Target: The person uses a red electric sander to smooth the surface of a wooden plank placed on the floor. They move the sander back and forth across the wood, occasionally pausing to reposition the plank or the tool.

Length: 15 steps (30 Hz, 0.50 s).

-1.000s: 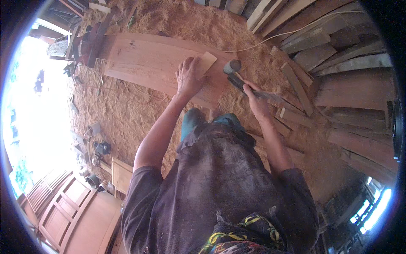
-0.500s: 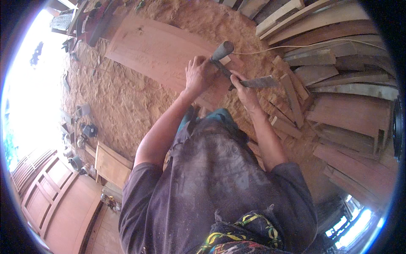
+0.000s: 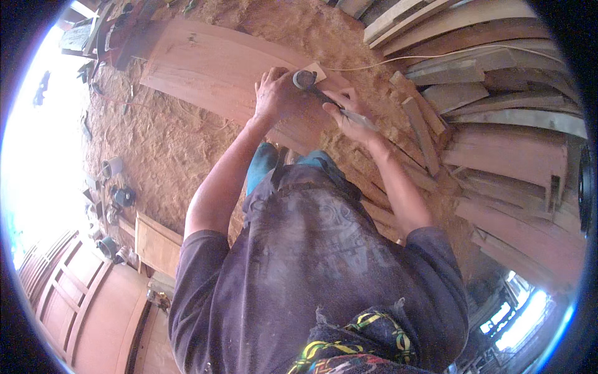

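Observation:
Between my hands is a bladed tool (image 3: 306, 80) with a round grey end, a dark shaft and a flat pale metal blade. My left hand (image 3: 273, 95) is closed beside the round end, its grip partly hidden. My right hand (image 3: 358, 129) is closed at the base of the blade, thumb lying along it. The blade shows nearly edge-on. Beneath both hands lies a wide reddish wooden board (image 3: 205, 70), with shavings scattered on it. A small pale piece of wood (image 3: 319, 72) shows just past the round end.
Sawdust (image 3: 162, 143) covers the ground. Stacked planks (image 3: 498, 68) fill the right side, with loose offcuts (image 3: 420, 134) nearer my right arm. A pale cable (image 3: 398, 59) runs across to the stack. At left stand a bucket (image 3: 112, 167), a wooden box (image 3: 157, 244) and a panelled door (image 3: 75, 293).
Both hands have moved slightly left with the tool. The tool has turned: its round end now faces me, and the blade went from broadside to nearly edge-on.

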Tool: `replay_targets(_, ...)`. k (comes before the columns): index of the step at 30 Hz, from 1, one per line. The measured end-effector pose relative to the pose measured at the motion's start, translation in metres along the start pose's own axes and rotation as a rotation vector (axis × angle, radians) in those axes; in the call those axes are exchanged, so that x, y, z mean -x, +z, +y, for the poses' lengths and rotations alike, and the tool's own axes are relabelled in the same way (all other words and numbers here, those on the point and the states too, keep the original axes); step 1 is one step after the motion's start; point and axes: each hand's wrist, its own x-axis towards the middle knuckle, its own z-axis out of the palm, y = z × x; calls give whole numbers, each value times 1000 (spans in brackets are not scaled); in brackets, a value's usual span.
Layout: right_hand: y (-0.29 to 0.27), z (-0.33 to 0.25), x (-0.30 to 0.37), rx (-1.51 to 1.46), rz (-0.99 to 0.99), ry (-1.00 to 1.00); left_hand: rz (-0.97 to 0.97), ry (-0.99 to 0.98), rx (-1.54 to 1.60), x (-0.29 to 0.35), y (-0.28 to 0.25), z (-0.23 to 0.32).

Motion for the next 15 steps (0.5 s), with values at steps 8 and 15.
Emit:
replay_targets(8,-58,-18,-20,211,-272,-116,6,-1,-49,-3,8,-16)
replay_targets(15,-64,-10,-3,20,-214,-165,116,-133,-5,22,10,-7)
